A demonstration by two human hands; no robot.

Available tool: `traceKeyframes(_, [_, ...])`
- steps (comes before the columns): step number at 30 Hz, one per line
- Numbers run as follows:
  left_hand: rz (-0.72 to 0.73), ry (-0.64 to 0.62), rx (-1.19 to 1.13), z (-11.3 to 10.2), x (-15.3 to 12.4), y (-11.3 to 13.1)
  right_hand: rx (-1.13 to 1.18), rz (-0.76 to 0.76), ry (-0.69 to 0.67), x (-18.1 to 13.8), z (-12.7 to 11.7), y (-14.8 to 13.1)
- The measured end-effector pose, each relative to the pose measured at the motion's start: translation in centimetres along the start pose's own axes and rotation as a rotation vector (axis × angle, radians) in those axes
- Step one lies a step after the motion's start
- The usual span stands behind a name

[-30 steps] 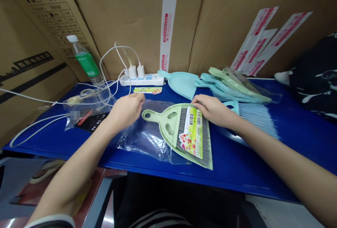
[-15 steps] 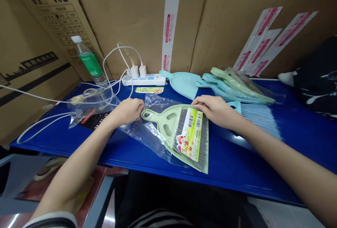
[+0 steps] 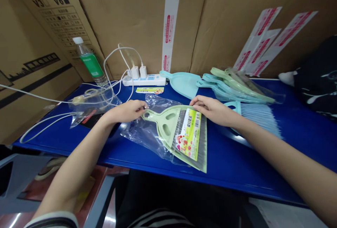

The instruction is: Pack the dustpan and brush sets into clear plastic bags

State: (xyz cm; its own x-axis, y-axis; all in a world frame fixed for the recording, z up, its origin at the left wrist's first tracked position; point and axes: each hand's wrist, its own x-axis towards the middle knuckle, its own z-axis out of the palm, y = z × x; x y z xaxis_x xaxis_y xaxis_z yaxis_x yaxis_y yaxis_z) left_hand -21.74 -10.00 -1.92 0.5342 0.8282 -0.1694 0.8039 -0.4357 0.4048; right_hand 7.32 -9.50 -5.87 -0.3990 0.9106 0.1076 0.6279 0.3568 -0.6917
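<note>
A light green dustpan [image 3: 164, 122] lies on a blue table in front of me, its handle pointing left. Nested in it is a brush with dark bristles [image 3: 204, 140], and a yellow-green printed label [image 3: 191, 135] lies over the bristles. A clear plastic bag [image 3: 142, 138] is spread crumpled under and around the handle side. My left hand [image 3: 127, 111] is closed at the handle's end, fingertips pinched on it, though the bag's film is there too. My right hand [image 3: 212, 110] is closed on the dustpan's far rim, thumb and fingers by the label's top; some fingertips are hidden.
Behind lie a blue dustpan [image 3: 184, 83], stacked dustpans [image 3: 237, 84] and a blue brush [image 3: 259, 115]. A power strip [image 3: 155, 79] with white cables, a bottle [image 3: 91, 63], another label [image 3: 150, 90] and a dark phone-like screen [image 3: 93, 119] are left. Cardboard [image 3: 147, 20] walls the back.
My left hand has shifted slightly right onto the handle's end. The dustpan has slid a little left, and my right hand has moved slightly left with it.
</note>
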Motion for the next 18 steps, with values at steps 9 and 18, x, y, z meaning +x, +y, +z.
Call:
traceKeyframes(9, [-0.062,0.013,-0.077,0.35,0.17,-0.33,0.299,0.098,-0.049,0.04,-0.07,0.36])
traceKeyframes(18, [-0.106,0.044,-0.078,0.41,0.2,-0.51,0.693,0.303,-0.109,0.02,0.22,0.16])
